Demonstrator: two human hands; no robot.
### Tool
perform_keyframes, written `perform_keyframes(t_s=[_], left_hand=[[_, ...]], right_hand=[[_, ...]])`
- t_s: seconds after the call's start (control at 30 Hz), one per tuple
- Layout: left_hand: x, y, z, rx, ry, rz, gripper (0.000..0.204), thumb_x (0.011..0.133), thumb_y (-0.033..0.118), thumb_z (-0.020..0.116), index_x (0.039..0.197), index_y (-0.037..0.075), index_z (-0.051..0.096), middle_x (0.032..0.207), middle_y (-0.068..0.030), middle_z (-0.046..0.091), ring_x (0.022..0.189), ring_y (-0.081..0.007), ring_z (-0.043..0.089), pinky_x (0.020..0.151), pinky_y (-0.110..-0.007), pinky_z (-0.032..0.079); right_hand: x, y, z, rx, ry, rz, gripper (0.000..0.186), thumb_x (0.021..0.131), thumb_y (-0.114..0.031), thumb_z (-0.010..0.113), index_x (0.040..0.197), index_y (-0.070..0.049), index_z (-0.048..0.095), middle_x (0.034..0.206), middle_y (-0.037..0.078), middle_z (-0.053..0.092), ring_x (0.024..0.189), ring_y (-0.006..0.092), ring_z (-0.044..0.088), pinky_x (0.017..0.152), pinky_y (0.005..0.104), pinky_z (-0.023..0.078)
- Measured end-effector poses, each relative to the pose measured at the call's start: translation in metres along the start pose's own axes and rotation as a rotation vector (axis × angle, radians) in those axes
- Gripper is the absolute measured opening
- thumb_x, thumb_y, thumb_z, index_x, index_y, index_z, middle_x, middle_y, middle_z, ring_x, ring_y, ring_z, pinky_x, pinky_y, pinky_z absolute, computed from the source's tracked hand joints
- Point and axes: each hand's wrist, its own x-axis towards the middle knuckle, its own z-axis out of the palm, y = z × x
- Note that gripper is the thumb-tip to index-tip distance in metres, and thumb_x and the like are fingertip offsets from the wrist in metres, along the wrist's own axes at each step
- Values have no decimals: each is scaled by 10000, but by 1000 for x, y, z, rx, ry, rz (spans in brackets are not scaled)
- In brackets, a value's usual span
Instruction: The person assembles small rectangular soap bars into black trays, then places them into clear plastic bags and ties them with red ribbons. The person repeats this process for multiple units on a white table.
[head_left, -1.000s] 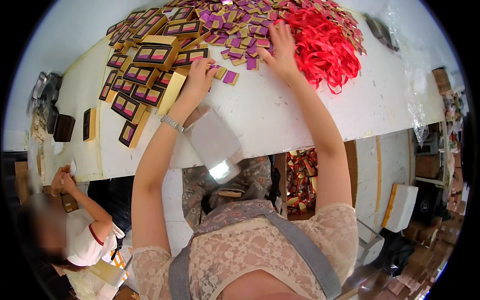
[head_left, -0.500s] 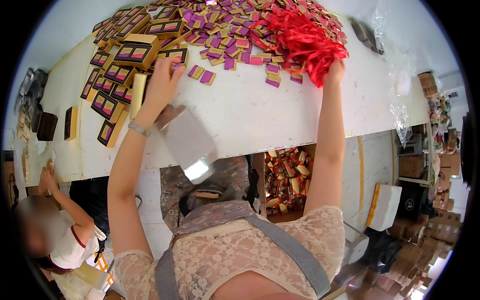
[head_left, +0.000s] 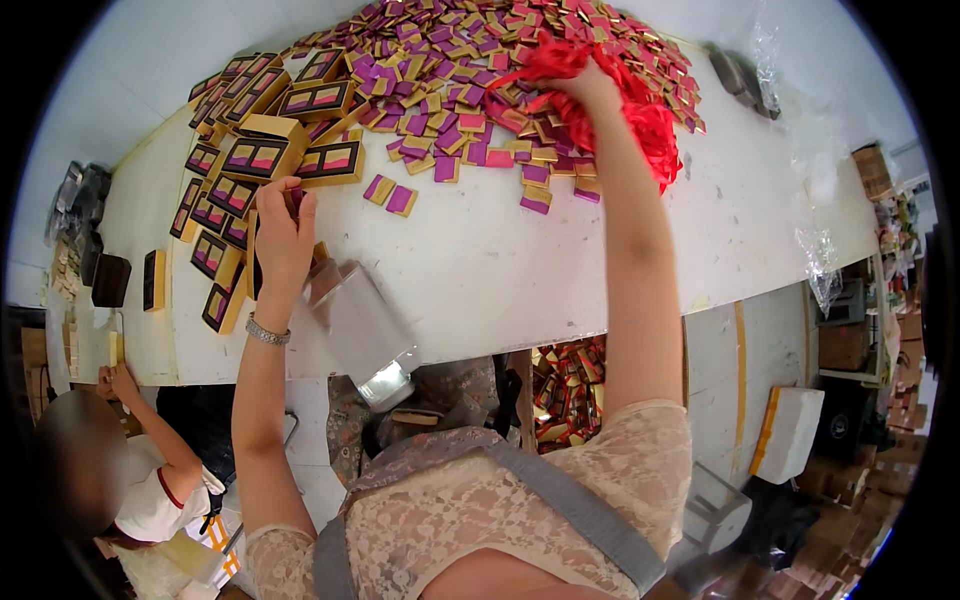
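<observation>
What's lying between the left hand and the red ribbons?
In the head view, small gold-and-purple pieces lie between the left hand and the red ribbons: two set apart on the white table, then a denser scatter.

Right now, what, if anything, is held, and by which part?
Left hand seems to pinch a small purple piece, part unclear. Right hand is among glossy red ribbons; whether it grips any is hidden.

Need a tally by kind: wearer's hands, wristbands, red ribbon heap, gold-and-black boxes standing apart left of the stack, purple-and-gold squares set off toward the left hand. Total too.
Hands: 2 (left hand, right hand)
Wristband: 1
Ribbon heap: 1
Gold-and-black box, apart: 1
Purple-and-gold squares, set off: 2
Total: 7
</observation>
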Motion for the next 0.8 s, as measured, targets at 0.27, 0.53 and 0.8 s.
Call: perform_keyframes(t_s=[0.27, 0.53, 0.8], left_hand=[[-7, 0, 13, -32, -89, -41, 309, 940, 239, 575, 1171, 56, 479, 1135, -114, 524, 932, -284, 603, 767, -369, 510], [5, 29, 59, -585, -458, -204, 272, 905, 203, 635, 1125, 69, 546, 1128, -109, 572, 1061, -267, 527, 926, -350, 423], [-3, 2, 37, -116, -513, 323, 619, 847, 300, 685, 1405, 147, 464, 1300, -90, 534, 1212, -288, 416, 1038, -430, 335]], right_hand=[[-120, 132, -122, 1500, 108, 101, 375, 889, -224, 630, 1171, 23, 602, 982, 114, 680, 817, 215, 672, 648, 343, 562], [-174, 232, -35, -155, 271, 60, 761, 796, -477, 670, 1403, -78, 440, 1448, 199, 395, 1315, 377, 412, 1019, 505, 403], [-261, -7, -131, -664, 198, -84, 590, 773, -359, 714, 1273, -89, 554, 1308, 158, 534, 1152, 372, 539, 860, 470, 508]])
